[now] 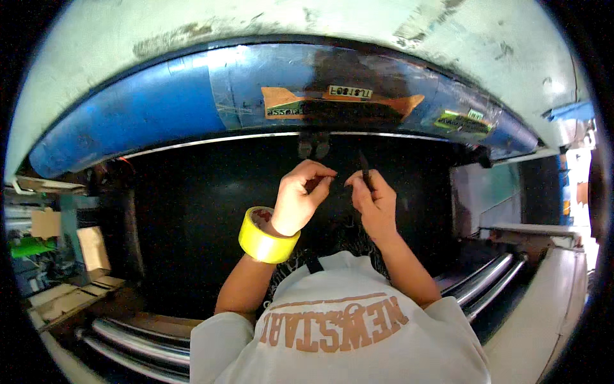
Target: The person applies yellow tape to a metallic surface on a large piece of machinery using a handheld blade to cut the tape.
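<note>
My left hand [298,197] is closed, thumb and forefinger pinched together. Whatever lies between those fingertips, if anything, is too small to make out. A roll of yellow tape [269,246] hangs around my left wrist like a bracelet. Facing it, a short gap away, my right hand [377,203] is closed on a slim dark pointed tool, knife-like in shape [364,164], its tip directed away from me. Beyond both hands stretches a wide blue cylinder [153,102], with an orange lettered sheet [281,101] and a small yellow-green piece [462,121] on its surface.
A pale, scuffed machine panel [307,19] arches over the cylinder. Shiny metal rollers lie low at the left [137,339] and right [489,281]. Cardboard pieces [93,248] stand at the far left. Two shoe tips [313,150] show below the cylinder in the dark gap.
</note>
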A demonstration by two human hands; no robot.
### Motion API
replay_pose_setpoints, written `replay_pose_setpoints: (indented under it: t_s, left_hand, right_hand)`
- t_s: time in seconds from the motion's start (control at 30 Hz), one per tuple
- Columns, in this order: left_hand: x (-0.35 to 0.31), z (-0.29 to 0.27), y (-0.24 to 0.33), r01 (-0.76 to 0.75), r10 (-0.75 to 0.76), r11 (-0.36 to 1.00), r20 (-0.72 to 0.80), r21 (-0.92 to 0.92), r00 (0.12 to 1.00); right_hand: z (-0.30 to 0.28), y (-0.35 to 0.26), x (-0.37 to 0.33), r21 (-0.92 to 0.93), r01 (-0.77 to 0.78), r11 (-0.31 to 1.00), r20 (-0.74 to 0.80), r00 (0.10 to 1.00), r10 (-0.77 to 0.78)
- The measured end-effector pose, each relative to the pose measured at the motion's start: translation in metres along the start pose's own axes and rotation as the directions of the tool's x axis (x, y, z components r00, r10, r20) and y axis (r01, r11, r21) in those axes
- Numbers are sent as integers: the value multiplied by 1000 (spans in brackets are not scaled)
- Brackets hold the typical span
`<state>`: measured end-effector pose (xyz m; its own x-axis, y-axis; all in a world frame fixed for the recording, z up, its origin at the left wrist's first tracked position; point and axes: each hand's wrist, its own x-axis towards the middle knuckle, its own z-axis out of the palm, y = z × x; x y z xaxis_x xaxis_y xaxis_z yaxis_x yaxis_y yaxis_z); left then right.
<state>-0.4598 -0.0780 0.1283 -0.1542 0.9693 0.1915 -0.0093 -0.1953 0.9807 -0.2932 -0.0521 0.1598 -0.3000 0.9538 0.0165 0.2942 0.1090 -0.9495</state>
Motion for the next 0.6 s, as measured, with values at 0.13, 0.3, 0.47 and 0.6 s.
replay_pose_setpoints:
  t_s: [0.13, 0.3, 0.47, 0.6]
  left_hand:
    - [0, -13, 9, 214, -211, 972, 45, -93, 977]
    - [0, -51, 28, 94, -117, 946, 55, 311, 992]
    - [18, -88, 46, -78, -83, 791, 233, 606, 969]
    - [33, -118, 53, -292, -134, 545, 425, 786, 895]
  right_hand:
    - [-1, 2, 3, 240, -30, 970, 4, 1000, 30]
    - [30, 33, 11, 429, 82, 900, -25, 997, -78]
    - [82, 43, 23, 381, 245, 892, -263, 953, -150]
    - [118, 51, 36, 248, 328, 911, -454, 870, -190]
